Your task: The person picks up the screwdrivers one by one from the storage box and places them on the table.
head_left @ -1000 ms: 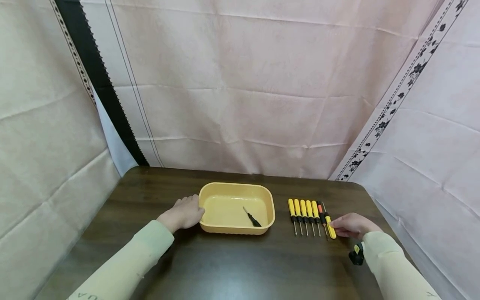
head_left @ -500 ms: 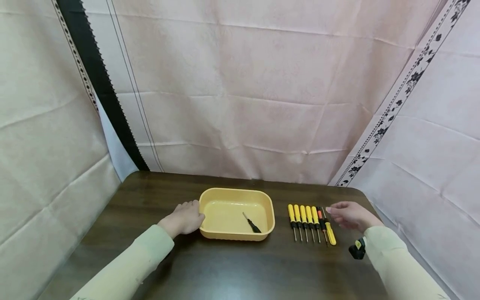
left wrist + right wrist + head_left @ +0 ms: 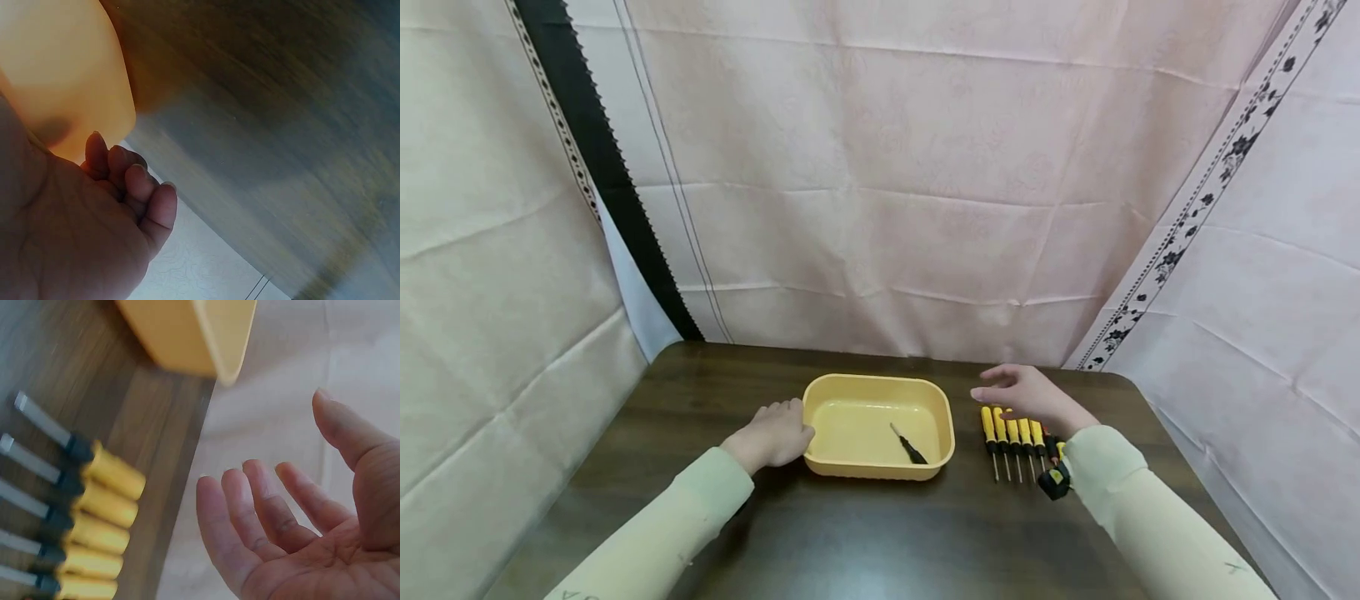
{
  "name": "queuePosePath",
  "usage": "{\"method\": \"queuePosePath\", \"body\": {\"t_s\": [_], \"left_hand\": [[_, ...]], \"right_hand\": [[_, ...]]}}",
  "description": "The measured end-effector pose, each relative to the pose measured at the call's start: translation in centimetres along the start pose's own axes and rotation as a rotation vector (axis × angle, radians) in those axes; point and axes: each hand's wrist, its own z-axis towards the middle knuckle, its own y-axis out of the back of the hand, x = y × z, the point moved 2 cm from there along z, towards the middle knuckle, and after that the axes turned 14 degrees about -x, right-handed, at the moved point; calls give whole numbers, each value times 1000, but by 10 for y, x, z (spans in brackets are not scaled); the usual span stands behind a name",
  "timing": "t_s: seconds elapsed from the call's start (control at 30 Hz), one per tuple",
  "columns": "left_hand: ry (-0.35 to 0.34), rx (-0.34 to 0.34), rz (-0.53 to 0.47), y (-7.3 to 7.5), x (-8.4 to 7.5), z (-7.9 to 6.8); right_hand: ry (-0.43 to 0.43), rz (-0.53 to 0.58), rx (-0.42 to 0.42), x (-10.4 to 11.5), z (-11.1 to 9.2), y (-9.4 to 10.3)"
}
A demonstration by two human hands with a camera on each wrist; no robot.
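Note:
My left hand (image 3: 772, 433) grips the left rim of a yellow plastic tray (image 3: 872, 471); in the left wrist view its fingers curl beside the tray wall (image 3: 75, 75), and the thumb shows as a shadow through it. Inside the tray lies one screwdriver (image 3: 913, 451) with a black handle. To the tray's right, yellow-and-black screwdrivers (image 3: 1013, 433) lie side by side, handles away from me. Over their handle ends hovers my right hand (image 3: 1028, 396), holding nothing, fingers spread from the thumb. Its wrist partly covers the red-and-black screwdriver (image 3: 1051, 448) and the rightmost yellow one.
A dark wooden table (image 3: 880, 542) carries everything. Pale cloth (image 3: 880, 208) hangs behind its far edge and on both sides. A small black device (image 3: 1056, 481) is worn at the right wrist, near the screwdriver shafts.
My right hand has let go of the rightmost yellow screwdriver, leaving it in the row, and moved left and away over the handle ends. The left hand has stayed on the tray rim.

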Motion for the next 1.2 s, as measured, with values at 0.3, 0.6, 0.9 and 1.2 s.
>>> {"method": "queuePosePath", "body": {"t_s": [0.3,0.6,0.9,1.2], "left_hand": [[3,6,8,-6,3,0],[-1,-9,4,-4,2,2],[9,-10,11,-7,3,0],[-1,-17,16,-7,3,2]], "right_hand": [[57,20,34,31,-3,-48],[94,-83,42,46,-3,-77],[89,-149,149,45,-5,-114],[92,-238,104,34,1,-134]]}}
